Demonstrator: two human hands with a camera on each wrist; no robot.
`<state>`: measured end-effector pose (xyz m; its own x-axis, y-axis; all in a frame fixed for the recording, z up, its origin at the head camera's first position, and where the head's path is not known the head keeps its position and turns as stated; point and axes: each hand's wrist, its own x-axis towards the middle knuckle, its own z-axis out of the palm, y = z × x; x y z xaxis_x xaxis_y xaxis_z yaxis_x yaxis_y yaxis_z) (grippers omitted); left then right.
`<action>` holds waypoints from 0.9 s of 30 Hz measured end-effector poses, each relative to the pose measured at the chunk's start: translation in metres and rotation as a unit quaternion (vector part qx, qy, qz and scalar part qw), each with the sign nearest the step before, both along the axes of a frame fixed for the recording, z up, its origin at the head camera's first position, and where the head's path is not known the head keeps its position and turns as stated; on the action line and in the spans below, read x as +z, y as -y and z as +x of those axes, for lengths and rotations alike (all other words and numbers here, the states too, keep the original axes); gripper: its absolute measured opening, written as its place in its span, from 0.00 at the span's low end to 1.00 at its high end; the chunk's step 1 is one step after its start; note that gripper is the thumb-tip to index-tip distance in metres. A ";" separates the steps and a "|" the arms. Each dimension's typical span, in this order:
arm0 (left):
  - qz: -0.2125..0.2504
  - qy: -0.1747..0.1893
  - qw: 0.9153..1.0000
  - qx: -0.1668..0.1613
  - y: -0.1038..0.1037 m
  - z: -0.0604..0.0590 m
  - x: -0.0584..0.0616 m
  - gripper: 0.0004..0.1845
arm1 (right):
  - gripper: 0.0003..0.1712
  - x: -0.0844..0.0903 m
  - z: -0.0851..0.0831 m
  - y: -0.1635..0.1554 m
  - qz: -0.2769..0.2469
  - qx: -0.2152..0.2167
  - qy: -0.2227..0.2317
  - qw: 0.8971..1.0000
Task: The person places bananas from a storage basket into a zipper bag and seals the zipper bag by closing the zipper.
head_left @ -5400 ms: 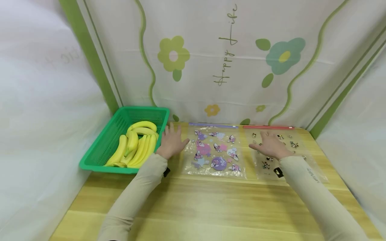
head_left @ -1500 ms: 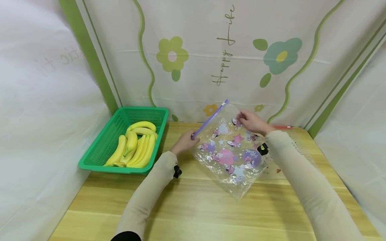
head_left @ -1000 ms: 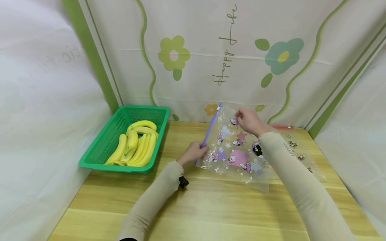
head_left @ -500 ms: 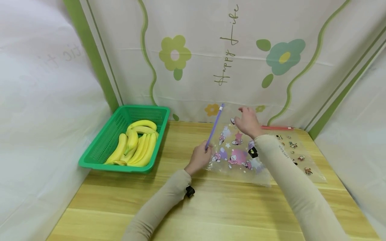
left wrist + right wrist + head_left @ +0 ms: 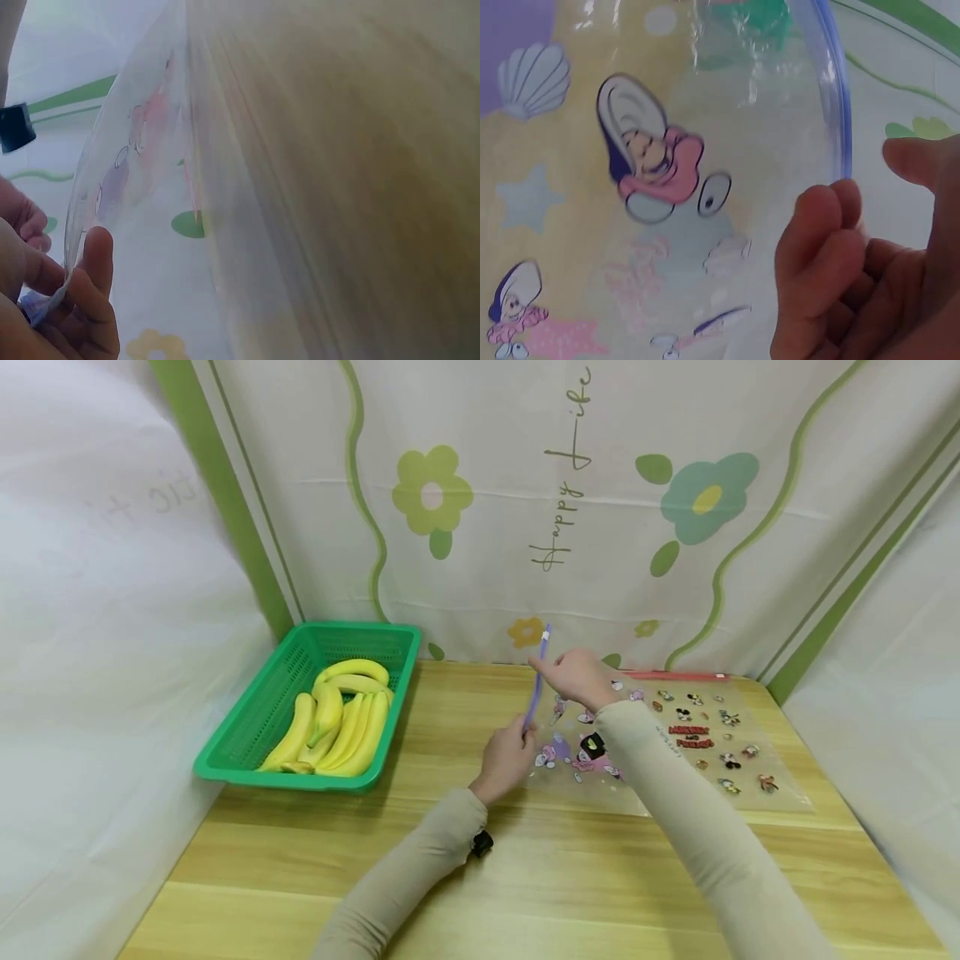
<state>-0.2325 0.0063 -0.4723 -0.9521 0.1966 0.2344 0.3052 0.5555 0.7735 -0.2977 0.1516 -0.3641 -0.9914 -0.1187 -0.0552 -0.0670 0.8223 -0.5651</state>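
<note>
My left hand [image 5: 506,760] pinches the lower end of the purple slider strip [image 5: 535,693] of a clear zip bag [image 5: 562,187] with pink and purple cartoon prints. The bag stands tilted, its lower part near the table. In the left wrist view, the left fingers [image 5: 94,300] and thumb close on the bag's edge. My right hand [image 5: 577,677] is at the strip's upper half. In the right wrist view its fingers [image 5: 817,262] are bent with tips right at the strip, while the thumb is spread away from them. The right forearm hides part of the bag.
A green basket [image 5: 262,710] with several bananas [image 5: 360,735] stands at the table's left. A second clear zip bag [image 5: 750,727], with a red slider strip [image 5: 675,676], lies flat at the right. A printed curtain [image 5: 480,560] hangs behind the wooden table [image 5: 540,893].
The purple zip bag was lifted off the table, then turned so its strip stands steeper. The left hand has shifted right, and the right hand has moved left and down to the strip.
</note>
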 end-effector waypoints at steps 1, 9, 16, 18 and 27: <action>-0.006 -0.002 1.000 0.002 -0.001 0.001 0.001 0.09 | 0.36 0.000 0.000 0.002 0.005 0.001 -0.002 1.000; -0.029 -0.035 0.999 0.026 -0.006 0.004 0.003 0.09 | 0.29 -0.005 -0.001 0.015 0.028 0.001 -0.042 0.999; -0.024 -0.054 0.998 0.034 -0.008 0.006 0.001 0.08 | 0.23 -0.007 0.001 0.017 0.015 -0.004 -0.032 0.999; -0.015 -0.056 0.998 0.033 -0.008 0.007 0.001 0.08 | 0.23 -0.007 0.001 0.016 -0.004 -0.002 -0.022 1.000; 0.018 0.039 0.999 -0.017 0.000 0.007 0.014 0.17 | 0.17 -0.008 -0.003 0.007 -0.118 0.016 0.034 0.992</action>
